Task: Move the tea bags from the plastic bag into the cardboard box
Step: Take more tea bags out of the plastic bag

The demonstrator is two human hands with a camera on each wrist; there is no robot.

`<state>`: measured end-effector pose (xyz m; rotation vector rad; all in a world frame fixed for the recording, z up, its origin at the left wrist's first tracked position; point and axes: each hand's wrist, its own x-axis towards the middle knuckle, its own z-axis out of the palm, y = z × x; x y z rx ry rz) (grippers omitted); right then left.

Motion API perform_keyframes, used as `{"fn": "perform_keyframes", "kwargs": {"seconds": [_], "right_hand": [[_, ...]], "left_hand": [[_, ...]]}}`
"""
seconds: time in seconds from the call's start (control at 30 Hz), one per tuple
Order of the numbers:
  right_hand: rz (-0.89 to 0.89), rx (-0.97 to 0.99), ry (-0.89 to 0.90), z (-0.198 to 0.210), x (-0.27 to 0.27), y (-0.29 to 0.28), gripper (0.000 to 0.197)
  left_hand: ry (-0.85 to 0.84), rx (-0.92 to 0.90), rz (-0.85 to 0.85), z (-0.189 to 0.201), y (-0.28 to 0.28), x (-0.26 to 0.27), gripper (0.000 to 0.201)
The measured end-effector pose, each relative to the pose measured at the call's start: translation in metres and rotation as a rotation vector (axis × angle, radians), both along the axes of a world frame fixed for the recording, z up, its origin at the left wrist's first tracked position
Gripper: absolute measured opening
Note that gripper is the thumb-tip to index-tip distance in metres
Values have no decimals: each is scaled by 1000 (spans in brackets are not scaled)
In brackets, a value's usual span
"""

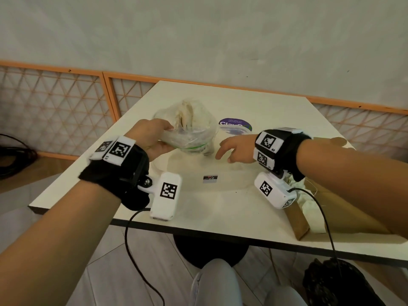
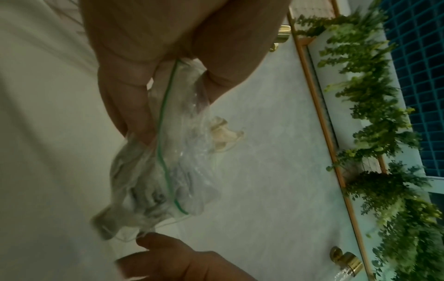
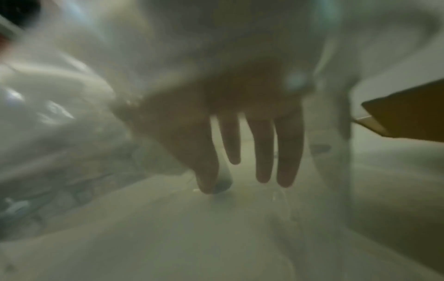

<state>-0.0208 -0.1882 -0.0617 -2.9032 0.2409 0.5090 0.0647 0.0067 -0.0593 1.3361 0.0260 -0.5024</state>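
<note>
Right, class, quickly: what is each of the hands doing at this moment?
Left hand: grips the clear plastic bag near its green zip edge.
Right hand: open, fingers spread, holding nothing, beside the bag.

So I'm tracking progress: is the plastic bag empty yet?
Not empty. The plastic bag, held at its mouth by the left hand, shows pale tea bags through its clear wall.

A purple round label (image 1: 235,124) on the table (image 1: 220,206) reads partly "Clav"; the rest is illegible.
</note>
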Motion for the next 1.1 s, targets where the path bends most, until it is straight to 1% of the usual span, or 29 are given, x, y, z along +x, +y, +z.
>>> {"fn": "perform_keyframes", "kwargs": {"seconds": [0.07, 0.17, 0.27, 0.37, 0.43, 0.5, 0.53, 0.6, 0.67, 0.73, 0.83, 0.9, 1.03, 1.1], "right_hand": [[25, -9, 62, -5, 4, 5, 45], [42, -39, 149, -8, 10, 11, 61], [46, -85, 164, -13, 12, 12, 70], [39, -28, 197, -14, 16, 13, 82], [-59, 49, 232, -6, 16, 15, 86], [-162, 143, 256, 6, 16, 17, 84], [-182, 182, 260, 13, 16, 18, 80], [-205, 238, 254, 31, 17, 18, 62], [-216, 270, 211, 53, 23, 17, 42], [-204, 249, 163, 78, 33, 16, 32], [-126, 118, 137, 102, 49, 22, 32], [-72, 44, 160, 95, 56, 28, 37], [-38, -21, 291, 44, 60, 36, 61], [-37, -48, 331, 26, 62, 36, 70]], "left_hand": [[-39, -14, 43, -4, 1, -2, 6], [-61, -90, 106, -7, 2, -4, 7], [-60, -155, 148, -9, 2, -5, 7], [-55, -178, 138, -11, 3, -3, 8], [-49, -176, 120, -13, 3, -2, 9], [-36, -202, 126, -14, 3, -2, 12], [-33, -225, 138, -15, 3, -3, 17], [-51, -240, 180, -15, 5, -4, 32], [-100, -225, 235, -14, 5, -5, 39], [-142, -212, 285, -13, 7, -4, 36], [-179, -178, 337, -12, 10, -2, 37], [-181, -176, 339, -15, 10, -2, 35], [-178, -172, 332, -18, 11, -3, 30], [-180, -163, 319, -19, 11, -1, 30]]}}
